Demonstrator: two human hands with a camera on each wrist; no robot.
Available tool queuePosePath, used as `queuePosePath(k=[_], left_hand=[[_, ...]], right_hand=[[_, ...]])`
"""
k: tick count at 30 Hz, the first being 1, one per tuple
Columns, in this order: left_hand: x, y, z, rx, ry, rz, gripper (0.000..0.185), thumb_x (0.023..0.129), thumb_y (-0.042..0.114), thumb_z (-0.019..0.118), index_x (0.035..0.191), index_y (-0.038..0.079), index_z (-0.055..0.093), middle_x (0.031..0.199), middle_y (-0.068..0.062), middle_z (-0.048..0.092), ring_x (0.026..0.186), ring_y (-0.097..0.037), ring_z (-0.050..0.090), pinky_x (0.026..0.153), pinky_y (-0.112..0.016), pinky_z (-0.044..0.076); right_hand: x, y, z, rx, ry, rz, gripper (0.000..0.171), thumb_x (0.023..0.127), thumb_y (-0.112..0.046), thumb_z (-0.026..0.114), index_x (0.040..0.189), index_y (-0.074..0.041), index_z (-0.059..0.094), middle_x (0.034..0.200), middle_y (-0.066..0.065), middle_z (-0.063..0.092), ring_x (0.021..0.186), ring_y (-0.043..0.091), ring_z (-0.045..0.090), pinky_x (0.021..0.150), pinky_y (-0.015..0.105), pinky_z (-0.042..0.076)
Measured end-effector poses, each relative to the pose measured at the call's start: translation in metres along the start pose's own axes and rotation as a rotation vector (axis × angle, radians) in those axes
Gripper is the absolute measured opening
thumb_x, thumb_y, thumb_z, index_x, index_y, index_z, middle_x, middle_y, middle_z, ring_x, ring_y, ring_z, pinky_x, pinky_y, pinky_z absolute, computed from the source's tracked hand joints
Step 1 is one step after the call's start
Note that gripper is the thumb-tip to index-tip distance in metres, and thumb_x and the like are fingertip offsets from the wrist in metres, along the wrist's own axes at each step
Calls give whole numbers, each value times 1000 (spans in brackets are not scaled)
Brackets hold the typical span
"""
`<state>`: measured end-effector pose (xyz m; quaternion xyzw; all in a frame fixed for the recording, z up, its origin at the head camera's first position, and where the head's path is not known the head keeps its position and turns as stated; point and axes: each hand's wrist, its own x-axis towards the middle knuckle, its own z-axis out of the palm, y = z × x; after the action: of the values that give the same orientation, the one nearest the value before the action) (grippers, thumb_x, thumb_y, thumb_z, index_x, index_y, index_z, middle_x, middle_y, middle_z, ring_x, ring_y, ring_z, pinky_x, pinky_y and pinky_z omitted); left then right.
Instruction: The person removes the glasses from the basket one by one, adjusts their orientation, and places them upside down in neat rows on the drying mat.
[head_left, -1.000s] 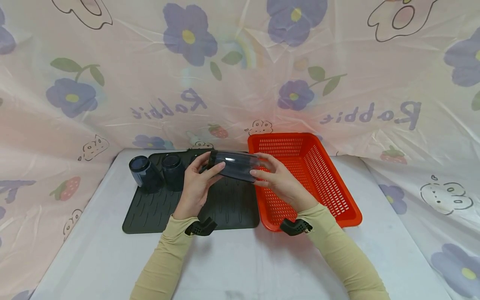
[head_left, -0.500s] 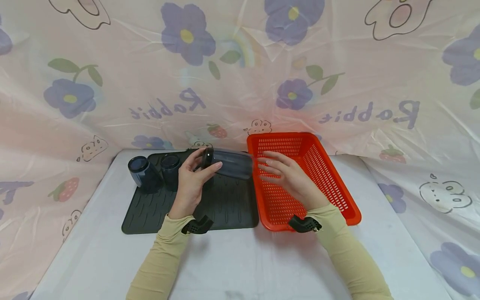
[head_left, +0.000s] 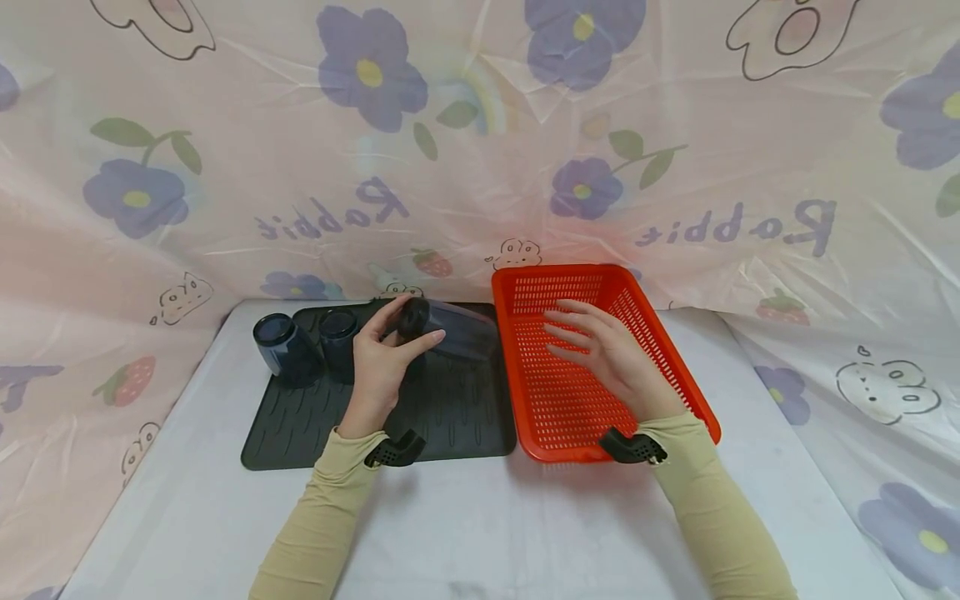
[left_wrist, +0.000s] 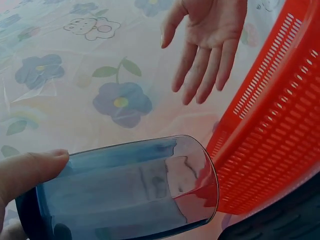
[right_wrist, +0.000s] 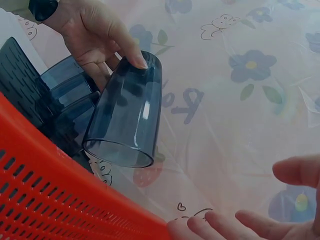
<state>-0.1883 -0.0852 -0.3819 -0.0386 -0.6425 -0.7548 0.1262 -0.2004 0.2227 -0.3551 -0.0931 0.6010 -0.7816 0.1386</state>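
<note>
My left hand grips a dark blue see-through glass by its thick base, thumb on the near side. The glass is tilted on its side above the mat, with its open rim pointing right and slightly down. In the right wrist view, the left hand's thumb and fingers pinch the glass near the base. My right hand hovers over the red basket with fingers spread, holding nothing. Its palm and straight fingers show in the left wrist view, apart from the glass.
A dark ribbed drying mat lies on the white table. Two similar glasses stand upside down at its left; more glass shows partly hidden behind the left hand. Right of the mat is a red perforated basket. A patterned sheet hangs behind.
My right hand has let go of the glass's rim end and moved right, over the basket. The left hand has shifted slightly left, and the glass's rim end has tipped downward.
</note>
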Motion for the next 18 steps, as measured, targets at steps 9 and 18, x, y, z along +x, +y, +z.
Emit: queuePosePath(k=[9, 18], left_hand=[[-4, 14, 8, 65, -14, 66, 68, 72, -8, 80, 133, 5, 55, 125, -15, 53, 108, -28, 61, 80, -27, 55], [0, 5, 14, 225, -18, 167, 68, 68, -5, 84, 130, 2, 57, 117, -21, 56, 103, -33, 63, 84, -44, 54]], right_hand=[[-2, 0, -5, 5, -10, 5, 40, 103, -20, 44, 140, -4, 42, 146, 25, 35, 133, 44, 32, 100, 52, 40], [-4, 2, -10, 5, -19, 27, 40, 104, -20, 42, 141, -5, 40, 148, 24, 31, 131, 36, 40, 102, 52, 38]])
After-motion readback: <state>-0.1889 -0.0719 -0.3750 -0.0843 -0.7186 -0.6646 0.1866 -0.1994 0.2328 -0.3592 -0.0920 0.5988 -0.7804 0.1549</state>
